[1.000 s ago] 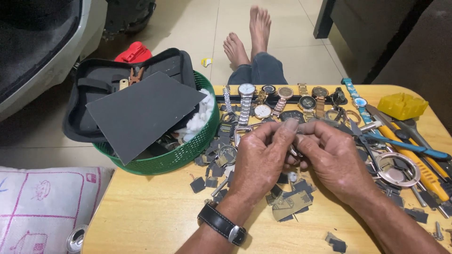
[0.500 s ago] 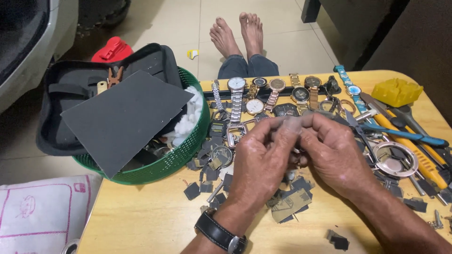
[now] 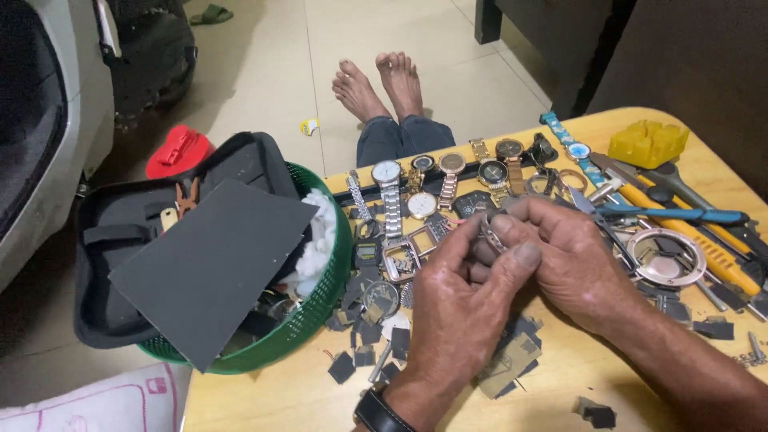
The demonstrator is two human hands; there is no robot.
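Centre of frame: left hand [image 3: 464, 308] and right hand [image 3: 572, 260] meet above the table [image 3: 264, 396], fingers [image 3: 520, 258] of both pinching a small metal watch part [image 3: 490, 234]; watches [image 3: 390, 188] lie behind, green basket [image 3: 320, 300] at left.

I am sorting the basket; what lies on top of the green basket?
On the green basket lie a black zip case and a dark grey sheet, with white cotton beside. They hide most contents below.

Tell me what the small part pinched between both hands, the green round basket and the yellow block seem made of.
The small part between the left hand and right hand looks like metal: silvery and glinting, though too small to be sure. The green round basket looks like moulded plastic, with a slotted wall. The yellow block seems plastic: uniform, slightly glossy colour.
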